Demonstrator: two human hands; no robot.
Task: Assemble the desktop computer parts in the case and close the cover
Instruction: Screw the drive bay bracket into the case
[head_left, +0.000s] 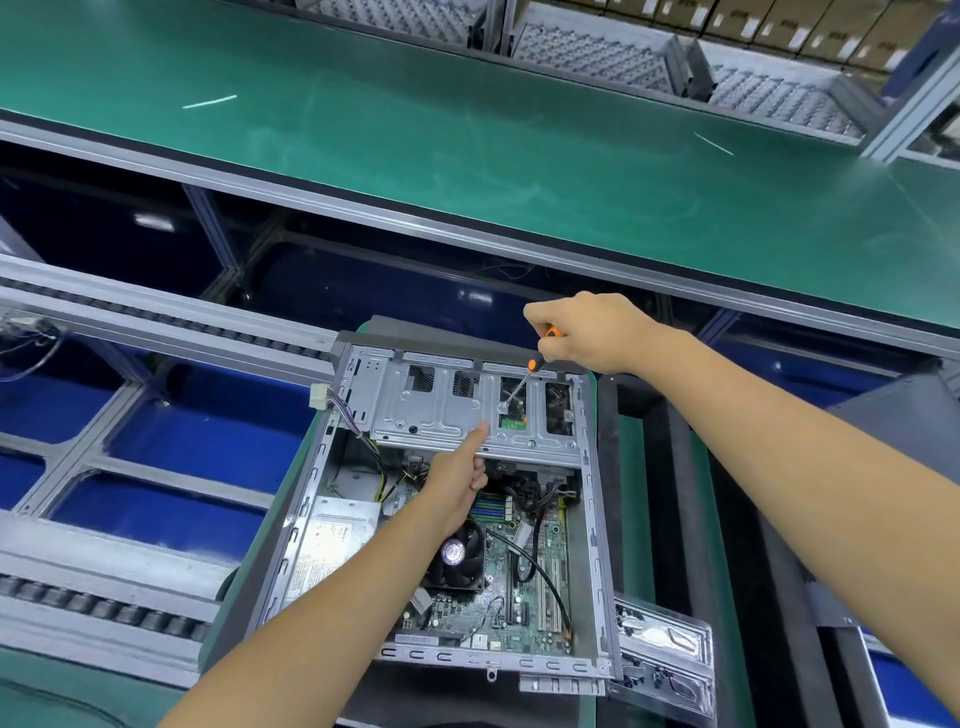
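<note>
Now, right hand (587, 332) gripping screwdriver (519, 387) (over case (587, 519))

My two bare forearms reach in from the bottom edge, both stretched forward and away from me. My left hand (457, 480) lies palm-side down with the index finger (475, 434) pointed straight out, its tip pressing down, while the other fingers curl loosely under. My right arm crosses in from the lower right, longer and higher. My right hand (587, 330) is turned knuckles-up, wrist bent slightly down, fingers closed in a fist round a handle. The two hands sit near each other, not touching, right beyond left.
</note>
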